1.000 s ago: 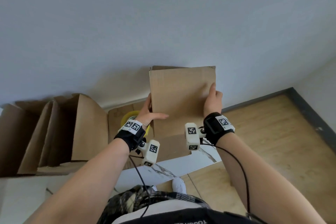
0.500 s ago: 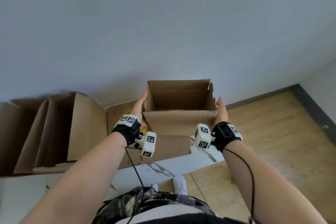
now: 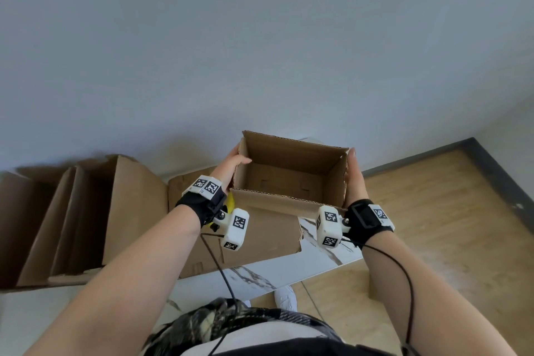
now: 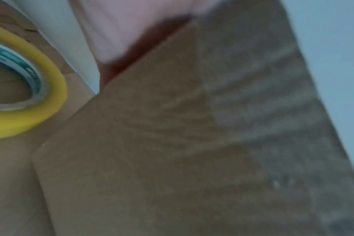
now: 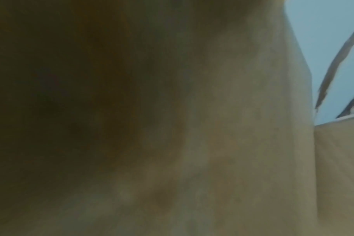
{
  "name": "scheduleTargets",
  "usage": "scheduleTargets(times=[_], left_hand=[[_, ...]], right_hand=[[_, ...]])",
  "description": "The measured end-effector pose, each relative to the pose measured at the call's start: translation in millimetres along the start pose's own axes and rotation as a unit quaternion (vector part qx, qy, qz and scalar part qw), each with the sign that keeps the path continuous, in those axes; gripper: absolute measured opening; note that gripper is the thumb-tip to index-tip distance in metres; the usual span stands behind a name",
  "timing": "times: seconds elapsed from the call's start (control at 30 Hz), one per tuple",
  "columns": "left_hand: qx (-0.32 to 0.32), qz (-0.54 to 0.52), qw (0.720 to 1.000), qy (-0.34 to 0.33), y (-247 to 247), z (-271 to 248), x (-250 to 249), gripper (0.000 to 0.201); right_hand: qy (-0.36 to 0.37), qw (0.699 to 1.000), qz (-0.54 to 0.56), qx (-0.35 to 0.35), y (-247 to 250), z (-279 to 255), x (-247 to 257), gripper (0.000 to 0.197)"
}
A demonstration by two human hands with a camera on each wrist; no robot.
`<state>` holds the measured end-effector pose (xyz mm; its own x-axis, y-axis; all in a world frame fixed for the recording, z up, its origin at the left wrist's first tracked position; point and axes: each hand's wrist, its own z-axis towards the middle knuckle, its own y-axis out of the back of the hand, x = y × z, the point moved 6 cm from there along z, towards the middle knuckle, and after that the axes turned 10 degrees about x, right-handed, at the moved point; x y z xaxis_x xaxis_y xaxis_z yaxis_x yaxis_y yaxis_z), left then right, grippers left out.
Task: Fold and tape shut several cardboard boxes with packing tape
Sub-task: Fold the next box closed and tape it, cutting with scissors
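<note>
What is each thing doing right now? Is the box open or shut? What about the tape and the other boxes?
Box in the hands: open on top, held up, nothing visible inside.
Left hand: grips the box's left wall, thumb inside.
Right hand: flat against the box's right wall.
Yellow tape roll: lying on flat cardboard, untouched.
Boxes at the left: open, unsealed.
Flat cardboard: lying on the table.

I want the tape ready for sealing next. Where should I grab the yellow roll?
Judging by its pose, take the tape roll by its ring wall, one finger through the open core and the thumb outside, coming from above. It lies flat on cardboard beside the left hand, so its hole faces up.
</note>
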<state>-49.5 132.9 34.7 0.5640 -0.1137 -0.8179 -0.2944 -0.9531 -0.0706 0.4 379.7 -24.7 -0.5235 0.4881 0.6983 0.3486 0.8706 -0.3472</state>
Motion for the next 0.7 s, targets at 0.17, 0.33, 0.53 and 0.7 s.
scheduleTargets(times=[0.17,0.33,0.53,0.7], left_hand=[[-0.023,-0.026,0.999,0.032,-5.7,18.5,-13.1,0.059],[0.043,-0.143,0.988,-0.037,-37.0,48.9,-41.6,0.034],[0.087,-0.028,0.995,-0.037,-77.7,50.2,-39.7,0.065],[0.134,0.038,0.99,0.035,-95.8,49.9,-10.3,0.066]], right_hand=[[0.105,0.994,-0.041,-0.008,4.3,-11.9,29.0,0.062],[0.103,0.982,0.055,-0.151,55.0,-9.6,40.8,0.02],[0.139,0.953,0.087,-0.254,72.6,-14.2,33.6,0.029],[0.171,0.939,0.033,-0.296,75.6,-16.2,27.8,0.02]])
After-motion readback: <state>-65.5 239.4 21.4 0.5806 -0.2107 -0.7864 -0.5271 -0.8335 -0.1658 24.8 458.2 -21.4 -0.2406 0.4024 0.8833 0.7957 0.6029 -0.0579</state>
